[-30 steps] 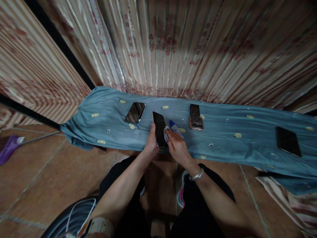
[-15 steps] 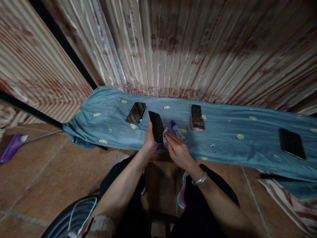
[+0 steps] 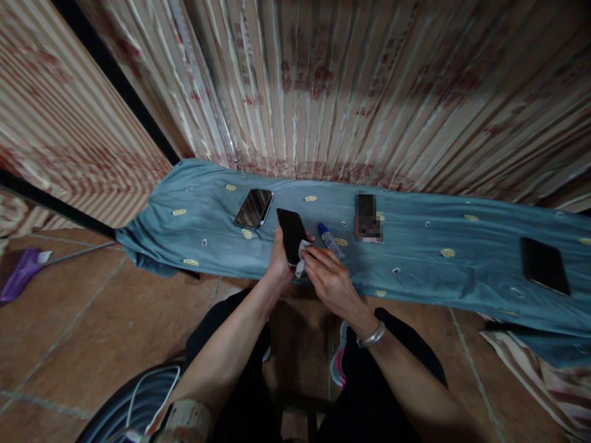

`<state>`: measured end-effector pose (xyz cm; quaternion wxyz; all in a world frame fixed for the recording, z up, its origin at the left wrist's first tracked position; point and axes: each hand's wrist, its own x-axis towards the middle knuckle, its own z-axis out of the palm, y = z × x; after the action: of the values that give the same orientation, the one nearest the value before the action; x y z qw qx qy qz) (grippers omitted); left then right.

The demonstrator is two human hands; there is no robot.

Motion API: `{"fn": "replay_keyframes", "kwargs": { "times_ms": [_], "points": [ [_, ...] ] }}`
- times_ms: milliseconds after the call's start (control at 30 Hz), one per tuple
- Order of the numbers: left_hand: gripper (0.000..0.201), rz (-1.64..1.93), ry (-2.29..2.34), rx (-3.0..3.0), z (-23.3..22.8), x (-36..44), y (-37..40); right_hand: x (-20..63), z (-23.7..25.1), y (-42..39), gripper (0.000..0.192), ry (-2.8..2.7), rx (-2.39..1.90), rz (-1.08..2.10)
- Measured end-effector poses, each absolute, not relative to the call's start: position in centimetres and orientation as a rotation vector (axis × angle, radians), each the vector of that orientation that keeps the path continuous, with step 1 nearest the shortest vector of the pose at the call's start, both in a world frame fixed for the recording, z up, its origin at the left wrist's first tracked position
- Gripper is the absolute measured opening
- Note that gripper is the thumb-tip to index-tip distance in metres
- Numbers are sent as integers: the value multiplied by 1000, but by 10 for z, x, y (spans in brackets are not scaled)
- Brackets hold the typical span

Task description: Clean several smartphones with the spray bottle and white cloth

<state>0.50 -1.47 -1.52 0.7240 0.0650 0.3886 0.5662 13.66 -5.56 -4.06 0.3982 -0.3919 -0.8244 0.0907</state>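
Observation:
My left hand (image 3: 279, 261) is closed around a black smartphone (image 3: 290, 232), held tilted above the near edge of the blue cloth. In my right hand (image 3: 330, 274) a small pale wipe (image 3: 301, 258) is pinched, pressed against the phone's lower right corner. Just beyond my right fingers lies a clear bottle with a blue cap (image 3: 330, 239). A second smartphone (image 3: 253, 208) rests on the cloth to the left of the held one. To the right of the bottle is a dark flat object (image 3: 366, 212), partly blurred out.
The blue patterned cloth (image 3: 415, 264) covers a long, low surface. A black tablet-like device (image 3: 545, 266) lies at its right end. Behind hangs a striped curtain (image 3: 314, 92); dark poles (image 3: 115, 83) stand at left. A purple dustpan or broom head (image 3: 21, 274) is on the tiled floor.
My right hand has shifted slightly left with the wipe, which now reaches onto the phone's lower corner and shows more. My left hand holds the phone almost unmoved.

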Motion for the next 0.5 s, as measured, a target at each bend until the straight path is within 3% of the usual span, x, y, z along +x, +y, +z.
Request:
{"fn": "replay_keyframes", "kwargs": {
  "times_ms": [500],
  "points": [
    [81, 1120, 822, 125, -16, 12, -26, 121, -35, -63, 39, -2054, -951, 270]
  ]
}}
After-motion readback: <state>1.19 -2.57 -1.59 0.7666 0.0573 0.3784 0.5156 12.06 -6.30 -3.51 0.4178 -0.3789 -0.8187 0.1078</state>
